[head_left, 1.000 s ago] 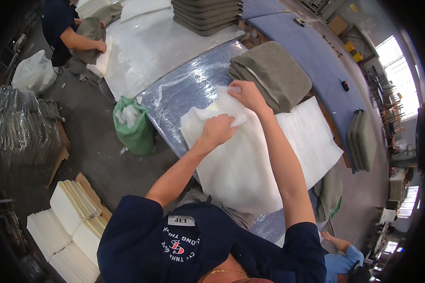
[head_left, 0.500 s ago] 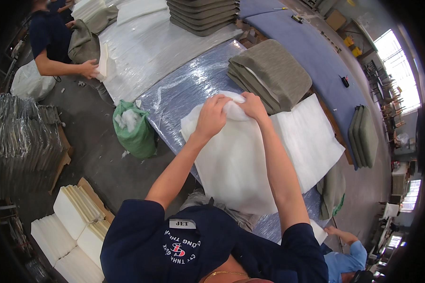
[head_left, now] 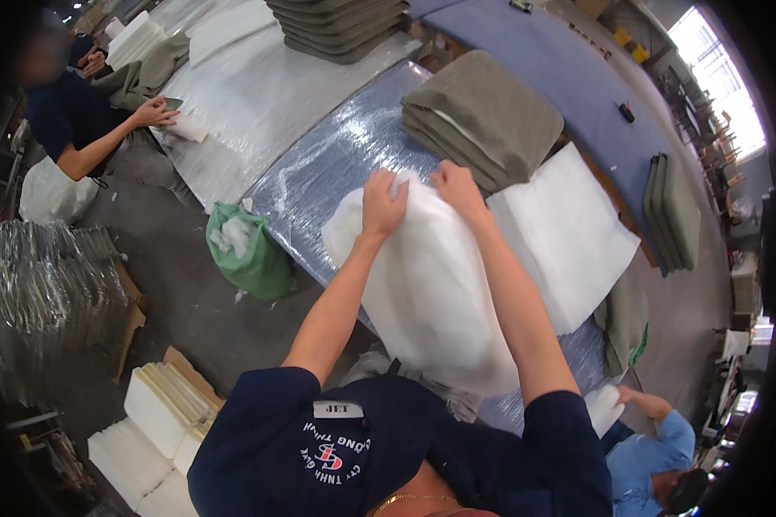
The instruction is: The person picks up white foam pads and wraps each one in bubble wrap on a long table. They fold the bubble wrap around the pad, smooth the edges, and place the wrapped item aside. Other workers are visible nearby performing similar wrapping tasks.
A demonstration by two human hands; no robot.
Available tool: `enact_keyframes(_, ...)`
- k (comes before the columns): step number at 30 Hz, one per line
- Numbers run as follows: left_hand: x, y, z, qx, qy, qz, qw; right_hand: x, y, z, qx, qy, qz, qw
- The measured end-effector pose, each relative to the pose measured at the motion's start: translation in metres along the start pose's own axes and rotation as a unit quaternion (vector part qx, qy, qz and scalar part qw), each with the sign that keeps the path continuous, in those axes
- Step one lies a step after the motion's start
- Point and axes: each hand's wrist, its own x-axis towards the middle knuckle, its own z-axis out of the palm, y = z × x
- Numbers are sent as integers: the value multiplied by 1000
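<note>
A soft white wadding sheet (head_left: pixel 431 293) drapes in front of me over the plastic-covered table and hangs toward my lap. At its far edge my left hand (head_left: pixel 385 204) is closed on the fluffy material, fingers curled. My right hand (head_left: pixel 459 188) grips the same edge a short way to the right, with its fingertips partly hidden in the folds. A small bunched ridge of wadding shows between the two hands. Whether something lies inside the sheet I cannot tell. Right beside it lies a flat stack of white wadding sheets (head_left: pixel 569 246).
Folded grey-green covers (head_left: pixel 491 116) lie beyond my right hand. A green sack (head_left: pixel 246 258) of white fluff stands on the floor left of the table (head_left: pixel 319 164). Cream foam pads (head_left: pixel 159 414) are stacked lower left. Co-workers handle white pieces at upper left and lower right.
My hands have moved slightly apart along the sheet's far edge, and the sheet's near end has shifted and rounded. At upper left, the co-worker's white piece now lies lower, on the table.
</note>
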Motion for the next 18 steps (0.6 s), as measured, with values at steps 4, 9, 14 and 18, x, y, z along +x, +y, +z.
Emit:
enact_keyframes(4,-2,-8,-22,-36,5,-48,998,-27,78,7,-120,7,105,987)
enact_keyframes(9,-9,-16,-33,-94,-19,-54,994,-22,9,-27,129,-52,137,981)
enact_keyframes(14,-7,-15,-37,-106,-26,-68,992,-18,-84,-26,97,-135,60,984)
enact_keyframes(18,-11,-14,-50,-65,-50,-87,993,-15,-75,-9,143,-210,30,967)
